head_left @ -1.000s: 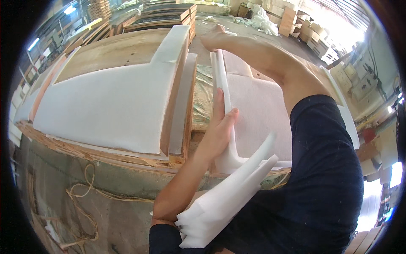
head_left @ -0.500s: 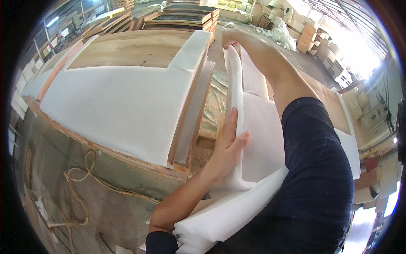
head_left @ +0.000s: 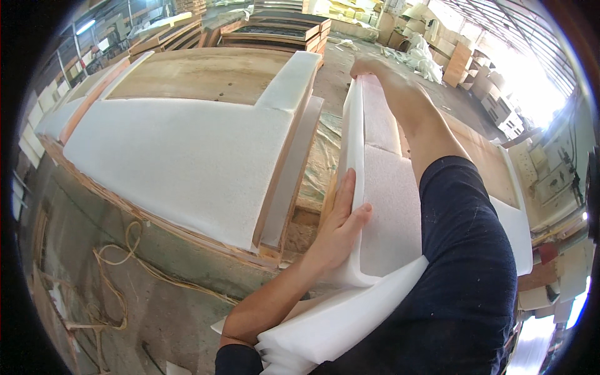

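Observation:
A white foam sheet lies along the left edge of a foam-covered wooden panel in front of me. Its near end bends across toward my body and hangs in folds by my left forearm. My left hand presses flat on the sheet's outer side, fingers stretched along it and thumb laid over the top edge. At the far end, my right hand is closed on the sheet's corner, with the fingertips partly hidden. My right arm covers part of the panel.
To the left stands another wooden frame with white foam around a bare board. Clear plastic film lies in the gap between. A cord runs over the floor at left. Stacked wooden frames stand behind.
My right hand has shifted slightly right and down with the sheet's far end, which now sits straighter along the panel edge. My left hand stays pressed to the side. The view has moved slightly.

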`<action>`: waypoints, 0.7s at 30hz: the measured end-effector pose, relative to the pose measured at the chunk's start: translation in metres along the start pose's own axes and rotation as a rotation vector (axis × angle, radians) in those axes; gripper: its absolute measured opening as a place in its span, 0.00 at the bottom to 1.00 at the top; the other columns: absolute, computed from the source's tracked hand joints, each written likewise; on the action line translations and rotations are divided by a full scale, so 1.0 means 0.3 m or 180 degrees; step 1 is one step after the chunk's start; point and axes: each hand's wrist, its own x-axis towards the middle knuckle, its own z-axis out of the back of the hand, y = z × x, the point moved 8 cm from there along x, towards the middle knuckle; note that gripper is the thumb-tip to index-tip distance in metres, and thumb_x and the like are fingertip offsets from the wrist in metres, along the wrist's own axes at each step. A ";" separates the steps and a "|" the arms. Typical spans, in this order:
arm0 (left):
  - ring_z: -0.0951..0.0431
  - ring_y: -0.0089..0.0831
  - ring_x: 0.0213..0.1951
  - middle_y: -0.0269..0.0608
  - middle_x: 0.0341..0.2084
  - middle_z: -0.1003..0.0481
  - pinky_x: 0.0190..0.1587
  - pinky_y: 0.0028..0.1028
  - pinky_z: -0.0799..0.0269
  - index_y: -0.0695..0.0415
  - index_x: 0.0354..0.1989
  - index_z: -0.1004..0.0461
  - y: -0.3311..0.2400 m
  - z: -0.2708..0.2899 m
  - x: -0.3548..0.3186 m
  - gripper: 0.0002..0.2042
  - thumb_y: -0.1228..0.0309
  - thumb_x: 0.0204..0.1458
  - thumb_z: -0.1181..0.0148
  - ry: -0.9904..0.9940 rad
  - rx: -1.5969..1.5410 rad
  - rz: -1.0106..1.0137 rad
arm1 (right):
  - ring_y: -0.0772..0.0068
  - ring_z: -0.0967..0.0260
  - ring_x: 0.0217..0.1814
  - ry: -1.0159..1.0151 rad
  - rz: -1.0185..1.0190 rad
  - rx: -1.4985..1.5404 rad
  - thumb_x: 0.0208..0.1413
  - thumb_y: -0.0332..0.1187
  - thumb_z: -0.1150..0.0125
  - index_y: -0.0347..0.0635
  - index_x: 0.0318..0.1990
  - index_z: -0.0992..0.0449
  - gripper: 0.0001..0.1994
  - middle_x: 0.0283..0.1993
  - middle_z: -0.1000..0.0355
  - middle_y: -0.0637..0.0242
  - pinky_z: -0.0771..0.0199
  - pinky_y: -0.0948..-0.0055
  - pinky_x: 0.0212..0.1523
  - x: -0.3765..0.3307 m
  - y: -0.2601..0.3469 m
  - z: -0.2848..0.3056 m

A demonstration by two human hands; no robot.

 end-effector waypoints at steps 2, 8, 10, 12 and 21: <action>0.68 0.43 0.72 0.59 0.70 0.65 0.70 0.32 0.71 0.68 0.69 0.67 0.002 0.000 -0.001 0.36 0.61 0.61 0.58 0.0013 -0.0005 0.0029 | 0.61 0.30 0.53 -0.0059 0.0020 -0.0045 0.50 0.49 0.42 0.46 0.49 0.23 0.22 0.51 0.26 0.62 0.32 0.59 0.54 0.003 0.005 0.003; 0.68 0.42 0.72 0.57 0.70 0.67 0.70 0.36 0.69 0.63 0.70 0.72 0.013 -0.002 -0.002 0.39 0.57 0.60 0.58 0.0158 0.0014 0.0055 | 0.61 0.31 0.55 -0.0015 0.0366 -0.0394 0.51 0.53 0.43 0.47 0.49 0.22 0.24 0.52 0.26 0.62 0.33 0.59 0.55 0.031 0.097 0.018; 0.68 0.41 0.72 0.57 0.70 0.68 0.70 0.36 0.69 0.64 0.70 0.71 0.003 -0.004 -0.001 0.39 0.58 0.60 0.58 0.0168 0.0102 0.0069 | 0.59 0.31 0.56 0.0571 0.0538 -0.0862 0.50 0.57 0.45 0.47 0.50 0.23 0.27 0.53 0.27 0.61 0.34 0.59 0.56 0.033 0.169 -0.099; 0.68 0.41 0.71 0.57 0.70 0.67 0.70 0.36 0.69 0.64 0.70 0.71 0.002 -0.008 0.003 0.38 0.55 0.61 0.60 0.0184 0.0051 0.0007 | 0.57 0.32 0.56 0.1152 0.0732 -0.1251 0.48 0.64 0.47 0.48 0.52 0.23 0.33 0.54 0.27 0.59 0.35 0.60 0.57 0.002 0.215 -0.210; 0.59 0.41 0.71 0.52 0.70 0.59 0.69 0.34 0.63 0.64 0.70 0.60 0.179 0.049 -0.024 0.32 0.55 0.65 0.68 0.0083 -0.0235 0.0356 | 0.48 0.36 0.60 0.1875 0.1943 -0.0671 0.48 0.77 0.64 0.46 0.57 0.27 0.46 0.57 0.30 0.54 0.41 0.55 0.62 -0.748 0.458 -0.146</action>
